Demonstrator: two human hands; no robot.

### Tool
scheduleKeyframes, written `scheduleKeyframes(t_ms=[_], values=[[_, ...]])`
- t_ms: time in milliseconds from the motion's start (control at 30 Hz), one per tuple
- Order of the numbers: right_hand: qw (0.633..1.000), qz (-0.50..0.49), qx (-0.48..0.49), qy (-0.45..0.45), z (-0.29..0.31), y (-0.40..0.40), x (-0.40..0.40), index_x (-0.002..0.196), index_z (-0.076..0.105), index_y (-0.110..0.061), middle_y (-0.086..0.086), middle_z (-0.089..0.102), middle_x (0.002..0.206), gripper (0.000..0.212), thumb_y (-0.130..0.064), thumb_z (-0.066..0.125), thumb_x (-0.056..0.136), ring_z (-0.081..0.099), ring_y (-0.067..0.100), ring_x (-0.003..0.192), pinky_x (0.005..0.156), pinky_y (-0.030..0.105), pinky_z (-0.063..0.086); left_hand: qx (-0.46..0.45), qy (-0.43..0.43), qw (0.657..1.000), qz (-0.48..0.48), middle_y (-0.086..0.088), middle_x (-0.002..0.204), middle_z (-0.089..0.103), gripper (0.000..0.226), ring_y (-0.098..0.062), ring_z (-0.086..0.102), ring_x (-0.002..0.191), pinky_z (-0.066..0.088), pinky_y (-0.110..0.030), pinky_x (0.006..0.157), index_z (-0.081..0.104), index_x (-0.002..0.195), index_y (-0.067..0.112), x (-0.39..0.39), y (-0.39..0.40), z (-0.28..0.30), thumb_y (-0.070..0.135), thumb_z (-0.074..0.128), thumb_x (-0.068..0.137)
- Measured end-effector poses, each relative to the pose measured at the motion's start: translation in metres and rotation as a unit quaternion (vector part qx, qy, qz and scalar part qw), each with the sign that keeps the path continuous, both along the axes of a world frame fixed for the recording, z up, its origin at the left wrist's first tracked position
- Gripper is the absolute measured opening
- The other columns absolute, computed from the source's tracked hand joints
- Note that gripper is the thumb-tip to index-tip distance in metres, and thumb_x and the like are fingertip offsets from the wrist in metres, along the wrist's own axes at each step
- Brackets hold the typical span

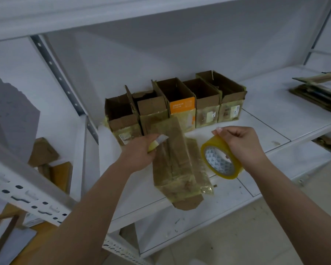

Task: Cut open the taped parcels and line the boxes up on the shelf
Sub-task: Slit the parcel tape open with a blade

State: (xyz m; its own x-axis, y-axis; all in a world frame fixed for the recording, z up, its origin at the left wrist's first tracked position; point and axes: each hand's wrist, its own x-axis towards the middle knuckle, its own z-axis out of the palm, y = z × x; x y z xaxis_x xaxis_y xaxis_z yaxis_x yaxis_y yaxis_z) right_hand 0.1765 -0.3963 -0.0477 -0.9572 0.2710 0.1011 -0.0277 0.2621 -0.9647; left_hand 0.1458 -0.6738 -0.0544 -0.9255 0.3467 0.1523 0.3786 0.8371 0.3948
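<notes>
Several opened cardboard boxes stand side by side at the back of the white shelf, their tops cut open. In front of them lies a flattened, tape-covered cardboard parcel. My left hand grips a small yellow utility knife, its blade out over the parcel's left edge. My right hand holds a roll of yellowish clear tape tilted above the shelf, just right of the parcel, thumb and forefinger pinched together at the roll's top.
A pile of flattened cardboard lies at the shelf's far right. A perforated metal upright runs along the left. More cardboard boxes sit lower left, behind a slotted beam. An upper shelf board hangs overhead.
</notes>
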Motion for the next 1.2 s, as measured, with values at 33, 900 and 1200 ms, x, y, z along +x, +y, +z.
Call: scheduleKeyframes(t_ms=[33, 900, 1200], values=[[1.000, 0.002, 0.007, 0.002, 0.003, 0.001, 0.000, 0.075, 0.078, -0.035, -0.013, 0.075, 0.083, 0.018, -0.035, 0.068, 0.090, 0.068, 0.016, 0.086, 0.084, 0.052, 0.057, 0.009, -0.002, 1.000, 0.010, -0.003, 0.125, 0.065, 0.044, -0.026, 0.061, 0.110, 0.051, -0.041, 0.089, 0.051, 0.139, 0.025, 0.000, 0.001, 0.000, 0.016, 0.055, 0.096], [0.980, 0.161, 0.116, 0.008, 0.040, -0.017, 0.007, 0.088, 0.079, -0.029, -0.007, 0.076, 0.080, 0.019, -0.030, 0.062, 0.094, 0.072, 0.011, 0.078, 0.073, 0.028, 0.055, 0.269, -0.049, 0.961, 0.027, 0.004, 0.060, 0.066, 0.032, -0.018, 0.066, 0.067, 0.054, -0.039, 0.068, 0.064, 0.059, 0.022, 0.024, 0.093, 0.052, 0.043, 0.075, 0.081], [0.960, 0.267, -0.021, -0.078, 0.058, 0.001, 0.009, 0.099, 0.073, -0.027, -0.006, 0.076, 0.084, 0.058, -0.061, 0.072, 0.052, 0.073, 0.009, 0.072, 0.057, 0.018, 0.053, 0.269, -0.013, 0.955, 0.124, -0.007, 0.064, 0.061, 0.035, -0.017, 0.059, 0.060, 0.052, -0.042, 0.064, 0.057, 0.068, 0.012, 0.038, 0.070, 0.046, 0.038, 0.067, 0.089]])
